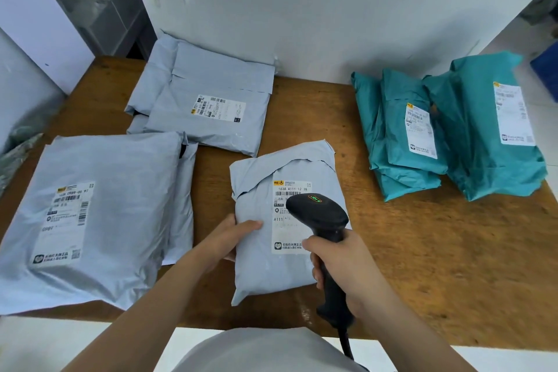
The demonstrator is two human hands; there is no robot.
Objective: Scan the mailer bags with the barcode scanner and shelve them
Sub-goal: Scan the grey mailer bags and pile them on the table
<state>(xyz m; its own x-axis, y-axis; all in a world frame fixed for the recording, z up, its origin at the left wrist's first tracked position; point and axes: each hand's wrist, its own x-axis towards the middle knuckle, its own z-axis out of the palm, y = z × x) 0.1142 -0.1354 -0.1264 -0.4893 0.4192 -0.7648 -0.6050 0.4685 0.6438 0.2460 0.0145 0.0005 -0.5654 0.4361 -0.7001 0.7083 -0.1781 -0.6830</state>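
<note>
A small grey mailer bag (259, 257) lies label-up at the middle front of the wooden table (437, 266). My left hand (234, 234) grips its left edge, thumb on top. My right hand (341, 266) grips the handle of a black barcode scanner (320, 217), whose head hovers over the bag's white shipping label (290, 190) and hides part of it. A large grey mailer bag (99, 214) lies at the left. Another grey mailer bag (208, 96) sits at the back. Several teal mailer bags (447, 133) are piled at the right.
A white wall (332, 9) runs along the table's far edge. At the upper left a shelf unit (99, 6) holds pale bags. The scanner's cable (347, 344) drops over the table's front edge near my body. Bare wood shows between the grey and teal bags.
</note>
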